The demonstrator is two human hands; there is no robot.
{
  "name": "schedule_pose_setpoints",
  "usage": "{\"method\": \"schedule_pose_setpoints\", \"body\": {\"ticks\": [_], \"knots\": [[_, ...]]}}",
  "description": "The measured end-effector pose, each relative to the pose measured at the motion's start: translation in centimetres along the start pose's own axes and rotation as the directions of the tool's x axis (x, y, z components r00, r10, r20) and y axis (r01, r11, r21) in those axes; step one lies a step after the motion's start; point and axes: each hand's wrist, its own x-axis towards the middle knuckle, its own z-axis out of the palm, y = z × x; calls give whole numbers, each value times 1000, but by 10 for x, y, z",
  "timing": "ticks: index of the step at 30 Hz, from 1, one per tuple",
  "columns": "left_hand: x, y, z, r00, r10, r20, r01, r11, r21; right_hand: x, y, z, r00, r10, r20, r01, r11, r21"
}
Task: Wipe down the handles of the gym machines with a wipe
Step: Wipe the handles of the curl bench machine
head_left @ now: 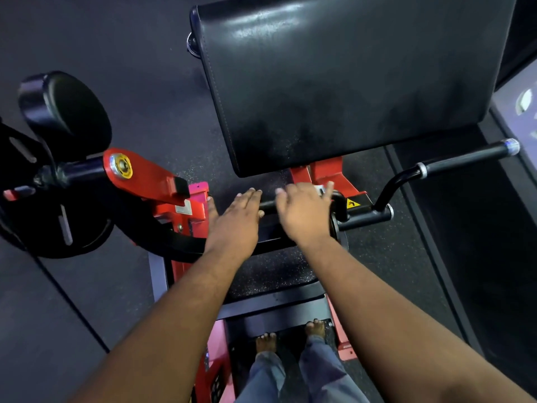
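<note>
Both hands hover flat at frame centre: left hand and right hand, fingers extended, side by side, gripping nothing. Short black cylindrical handle bar lies between them, under the fingertips. White wipe (possibly the scrap at right fingers) cannot be confirmed. Advice: wrap the bar fully, stroke lengthwise. Glossy black vinyl pad above; red painted steel frame.

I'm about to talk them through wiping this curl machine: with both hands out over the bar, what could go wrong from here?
1. No wipe is clearly visible; only a pale scrap by the right hand might be one, so the bar may go unwiped.
2. The left hand reaches close to the red pivot bracket, a possible pinch point.
3. The outer handle off to the right could be missed.
</note>
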Motion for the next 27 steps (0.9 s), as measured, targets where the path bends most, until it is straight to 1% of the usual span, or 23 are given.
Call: {"method": "schedule_pose_setpoints", "body": {"ticks": [2,3,5,6,7,8,9,10,12,13,14,15,16,17,18,19,20,21,23,24,25,26,27], "knots": [[1,-1,-1,1000,-7,-8,7,1000,0,4,-22,0,989,-123,85,122,992,18],[2,-2,-2,1000,-6,-11,6,1000,-4,5,-21,-2,978,-178,110,175,984,41],[2,-4,-2,1000,6,-17,-6,1000,-8,4,2,-3,965,-246,87,239,967,84],[2,-3,-1,1000,15,-20,-15,1000,-1,1,18,-1,974,-223,43,218,972,86],[2,-4,0,1000,23,-17,-23,1000,5,-5,30,2,988,-152,3,152,985,81],[1,-4,1,999,30,-14,-30,1000,2,-14,35,4,996,-80,-28,82,993,82],[1,-3,2,999,36,-14,-37,999,-4,-23,31,7,998,-50,-39,53,994,92],[1,-3,3,999,38,-22,-38,999,-9,-31,21,9,996,-85,-27,88,990,112],[0,-3,3,999,36,-34,-36,999,-9,-47,-1,14,964,-265,19,258,950,174],[0,-3,2,999,37,-35,-37,999,-7,-52,-4,16,942,-335,9,328,928,179],[0,-4,2,999,39,-36,-39,999,-7,-52,0,19,935,-355,-16,353,922,159],[1,-4,1,999,37,-33,-38,999,-11,-50,8,21,951,-307,-43,310,942,127],[1,-5,0,999,38,-28,-38,999,-19,-47,17,25,981,-182,-67,189,974,122],[2,-5,1,999,39,-25,-39,999,-26,-43,23,28,996,-6,-89,19,988,151],[2,-4,1,999,38,-25,-39,999,-30,-41,25,29,984,154,-92,-134,971,200],[1,-4,2,999,37,-26,-38,999,-35,-41,19,29,970,232,-75,-207,946,248],[1,-3,3,999,33,-28,-34,999,-37,-45,9,29,978,201,-55,-179,944,277],[1,-3,3,999,28,-32,-29,999,-36,-51,-3,30,995,86,-46,-69,955,290],[1,-4,3,999,18,-36,-19,999,-34,-66,-13,34,987,-163,-16,161,949,271],[1,-4,3,999,18,-41,-19,999,-34,-70,-9,36,979,-202,-17,200,947,252],[2,-5,3,999,22,-46,-23,999,-35,-71,-2,40,986,-162,-39,166,955,247],[2,-5,4,998,27,-49,-28,999,-36,-68,3,42,998,-33,-62,49,954,297],[2,-5,5,998,28,-51,-29,999,-37,-63,2,44,988,146,-57,-109,904,412]]}}
